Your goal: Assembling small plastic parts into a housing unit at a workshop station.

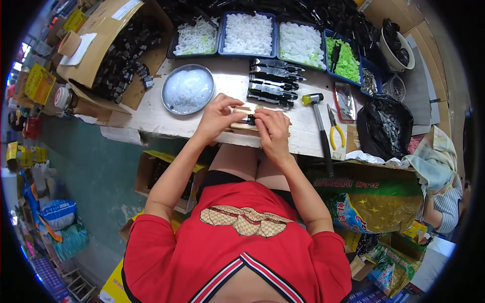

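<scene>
**A:** Red shirt nearest, six o'clock of the hands. Then bare forearms. Grip?

**B:** Left hand and right hand both closed on a small black part, clock's centre, above a pale block at the bench edge. Exact finger contact hidden.

**A:** Why two-handed there?

**B:** Probably steadies it from either side; block perhaps a raised rest.

**A:** Three o'clock?

**B:** Hammer, pliers; handles toward the wearer, presumably for quick reach.

**A:** Beyond?

**B:** Dish of whitish pieces, ten. Black pieces side by side, one; tidy, maybe for counting. Farthest, eleven to two: trays, apparently sorted by kind.
</scene>
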The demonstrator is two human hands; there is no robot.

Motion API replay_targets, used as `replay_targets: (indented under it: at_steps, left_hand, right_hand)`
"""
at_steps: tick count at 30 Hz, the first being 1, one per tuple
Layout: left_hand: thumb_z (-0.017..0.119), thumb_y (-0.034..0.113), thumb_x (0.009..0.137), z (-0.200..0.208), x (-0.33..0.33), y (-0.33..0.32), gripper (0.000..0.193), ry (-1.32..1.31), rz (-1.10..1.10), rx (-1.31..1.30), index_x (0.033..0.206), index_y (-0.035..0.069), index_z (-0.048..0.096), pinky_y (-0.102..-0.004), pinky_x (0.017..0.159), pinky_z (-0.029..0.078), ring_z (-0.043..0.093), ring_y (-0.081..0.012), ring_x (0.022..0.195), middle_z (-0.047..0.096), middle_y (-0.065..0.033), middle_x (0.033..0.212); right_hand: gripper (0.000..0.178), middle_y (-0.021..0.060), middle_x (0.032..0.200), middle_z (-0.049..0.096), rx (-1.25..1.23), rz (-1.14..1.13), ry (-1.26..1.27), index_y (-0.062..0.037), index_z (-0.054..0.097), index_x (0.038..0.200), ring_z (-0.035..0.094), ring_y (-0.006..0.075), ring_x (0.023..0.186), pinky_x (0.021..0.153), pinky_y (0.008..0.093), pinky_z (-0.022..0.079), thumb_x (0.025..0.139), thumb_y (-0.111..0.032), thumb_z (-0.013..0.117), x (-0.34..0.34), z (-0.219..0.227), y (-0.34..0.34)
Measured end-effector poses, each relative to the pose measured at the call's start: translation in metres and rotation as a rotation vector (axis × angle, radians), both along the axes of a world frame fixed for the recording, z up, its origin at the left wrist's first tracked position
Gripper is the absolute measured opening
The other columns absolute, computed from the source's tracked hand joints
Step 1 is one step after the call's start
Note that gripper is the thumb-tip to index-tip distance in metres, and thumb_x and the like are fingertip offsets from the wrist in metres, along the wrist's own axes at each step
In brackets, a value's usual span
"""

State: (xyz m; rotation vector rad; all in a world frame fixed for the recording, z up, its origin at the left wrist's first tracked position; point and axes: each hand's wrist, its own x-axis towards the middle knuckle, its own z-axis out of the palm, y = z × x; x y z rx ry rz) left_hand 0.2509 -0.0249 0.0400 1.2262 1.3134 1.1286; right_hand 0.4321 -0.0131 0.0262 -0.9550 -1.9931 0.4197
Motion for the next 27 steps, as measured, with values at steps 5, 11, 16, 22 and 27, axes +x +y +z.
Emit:
replay_targets:
  at_steps: [5,11,16,22,27]
  left_hand:
    - [0.068,0.005,0.076,-0.015,0.002,0.001,0.008,-0.168,0.044,-0.075,0.079,0.0,0.064,-0.0184,0.056,0.04,0.047,-0.0042,0.063,0.048,0.0017,0.079]
    - [0.064,0.002,0.074,-0.029,0.007,-0.001,0.006,0.073,0.125,0.156,0.076,-0.001,0.06,-0.0217,0.053,0.036,0.044,-0.0083,0.058,0.047,-0.0021,0.071]
    - [0.064,0.004,0.072,-0.006,0.003,0.009,0.009,0.31,-0.022,0.148,0.08,0.001,0.062,-0.0279,0.058,0.045,0.055,-0.0178,0.066,0.051,-0.0082,0.076]
    - [0.06,0.019,0.07,0.02,-0.008,0.101,0.014,0.733,0.044,0.433,0.076,0.006,0.06,-0.0413,0.07,0.045,0.054,-0.0336,0.082,0.054,-0.0139,0.081]
    - [0.062,0.018,0.068,0.022,-0.004,0.204,0.021,1.069,0.202,0.319,0.084,0.004,0.062,-0.0435,0.071,0.048,0.058,-0.037,0.083,0.056,-0.02,0.094]
  right_hand:
    - [0.011,0.0056,0.093,0.06,0.019,-0.008,-0.011,-0.0042,0.061,0.089,0.052,0.0228,0.084,0.08,0.0345,0.034,0.079,-0.009,0.058,-0.002,0.003,0.003]
    - [0.01,0.0076,0.093,0.061,-0.01,-0.033,-0.016,-0.0036,0.061,0.087,0.053,0.0239,0.084,0.08,0.0352,0.035,0.078,-0.008,0.059,-0.005,0.005,0.004]
    - [0.009,0.0093,0.092,0.06,-0.092,-0.005,0.092,-0.0026,0.061,0.086,0.053,0.0254,0.086,0.08,0.0352,0.037,0.079,-0.004,0.057,0.016,0.017,0.012]
    - [0.016,0.0159,0.101,0.058,0.051,-0.402,-0.19,-0.0007,0.06,0.093,0.054,0.0318,0.091,0.083,0.0391,0.042,0.08,-0.007,0.052,0.155,0.001,0.072]
    - [0.013,0.0184,0.089,0.054,-0.053,-0.698,-0.709,0.0,0.057,0.086,0.055,0.0356,0.081,0.069,0.0445,0.045,0.073,-0.003,0.055,0.214,0.014,0.094]
